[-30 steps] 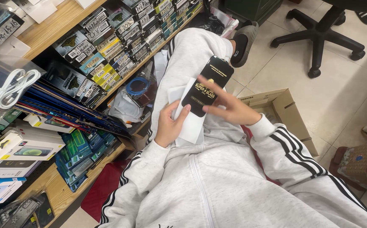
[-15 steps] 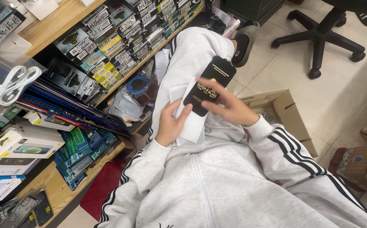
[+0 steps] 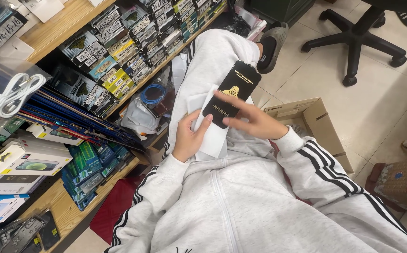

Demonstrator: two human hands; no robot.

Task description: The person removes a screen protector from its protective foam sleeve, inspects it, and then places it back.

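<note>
Two hands hold a black packet [image 3: 230,93] over the lap, above a raised knee in grey trousers. Behind it sits a white sleeve [image 3: 211,136], touching it. The left hand [image 3: 189,138] grips the sleeve's lower edge, thumb against the packet's bottom corner; the right hand [image 3: 252,121] lies across the packet's lower face, fingers spread flat on it. Left of the knee, shelves [image 3: 133,40] carry rows of small boxes. A cardboard box [image 3: 313,124] stands on the floor at right, near an office chair [image 3: 360,40].
</note>
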